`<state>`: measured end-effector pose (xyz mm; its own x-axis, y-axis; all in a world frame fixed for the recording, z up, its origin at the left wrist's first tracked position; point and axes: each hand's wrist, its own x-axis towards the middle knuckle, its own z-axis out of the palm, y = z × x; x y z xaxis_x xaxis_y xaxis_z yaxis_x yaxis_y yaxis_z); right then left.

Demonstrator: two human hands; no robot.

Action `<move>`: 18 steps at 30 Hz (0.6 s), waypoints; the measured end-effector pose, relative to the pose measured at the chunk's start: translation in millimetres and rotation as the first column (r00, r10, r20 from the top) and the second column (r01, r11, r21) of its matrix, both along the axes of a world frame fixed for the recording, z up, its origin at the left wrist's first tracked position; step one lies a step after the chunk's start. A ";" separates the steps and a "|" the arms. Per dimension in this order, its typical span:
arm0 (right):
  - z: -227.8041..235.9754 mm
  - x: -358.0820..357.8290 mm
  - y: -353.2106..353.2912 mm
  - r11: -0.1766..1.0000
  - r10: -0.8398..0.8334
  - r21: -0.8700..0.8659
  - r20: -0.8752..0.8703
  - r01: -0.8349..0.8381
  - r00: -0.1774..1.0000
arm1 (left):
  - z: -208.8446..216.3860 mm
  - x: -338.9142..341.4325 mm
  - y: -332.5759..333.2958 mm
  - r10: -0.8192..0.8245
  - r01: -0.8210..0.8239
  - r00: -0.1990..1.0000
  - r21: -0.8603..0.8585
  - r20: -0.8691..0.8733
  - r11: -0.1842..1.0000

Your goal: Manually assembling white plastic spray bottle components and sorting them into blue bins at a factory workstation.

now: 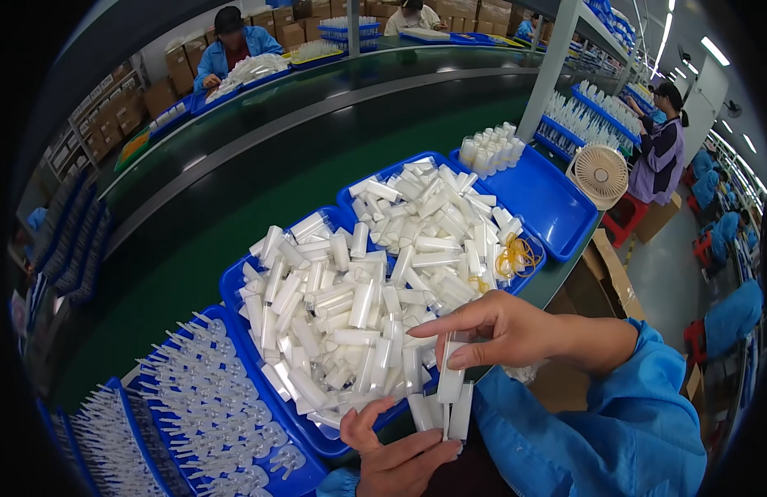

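My right hand [528, 335] pinches a flat white piece with a clear plastic end [451, 383] between thumb and fingers, holding it upright. Just below, my left hand [404, 464] grips several more such white pieces [460, 412] in a small bunch, with its fingers across their lower part. The piece in my right hand is right above the bunch; whether they touch I cannot tell. In front of both hands, a blue tray [233, 286] is heaped with loose white pieces [350, 306] of the same look. A second heaped blue tray [346, 199] adjoins it behind.
Yellow rubber bands [516, 255] lie on the second tray's right side. A blue tray [557, 203] with bundled white pieces [489, 151] stands beyond, beside a beige fan [598, 176]. At left, blue trays hold white pump-like parts [209, 406]. A green conveyor [259, 178] runs behind; people work around.
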<state>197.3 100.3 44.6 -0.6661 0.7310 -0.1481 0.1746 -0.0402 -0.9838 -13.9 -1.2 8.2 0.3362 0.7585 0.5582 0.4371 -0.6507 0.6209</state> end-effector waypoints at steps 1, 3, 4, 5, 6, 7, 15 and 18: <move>-3.5 0.1 0.0 0.995 0.005 0.100 0.030 -0.008 1.000 | -1.4 0.8 0.2 -0.006 0.005 1.000 0.020 0.023 1.000; 4.2 0.5 0.5 0.997 0.061 0.054 0.033 -0.063 0.998 | -5.4 2.9 0.0 -0.017 0.013 0.998 0.056 0.068 0.998; 6.3 0.8 0.4 0.995 0.090 0.030 0.033 -0.091 0.995 | -6.8 2.0 -0.9 -0.022 0.019 0.998 0.045 0.060 0.999; 3.9 0.5 -0.2 0.991 0.089 0.094 0.052 -0.093 0.995 | -8.2 0.4 -1.8 -0.027 0.025 0.998 0.035 0.051 0.999; 0.6 -0.2 -0.6 0.983 0.083 0.159 0.073 -0.094 0.994 | -8.2 -0.3 -1.6 -0.034 0.032 0.998 0.028 0.044 0.999; -1.6 -0.6 -1.6 0.970 0.077 0.225 0.093 -0.097 0.993 | -6.9 -0.4 -2.4 -0.027 0.025 0.998 0.041 0.049 0.999; -6.1 -12.5 -22.1 0.961 0.195 0.210 -0.041 -0.182 0.980 | -5.6 4.5 -4.4 0.184 -0.188 0.977 0.032 0.111 0.982; -6.2 -15.4 -22.6 0.954 0.160 0.268 -0.080 -0.133 0.984 | -16.5 6.3 -10.9 0.210 -0.179 0.946 -0.144 0.245 0.973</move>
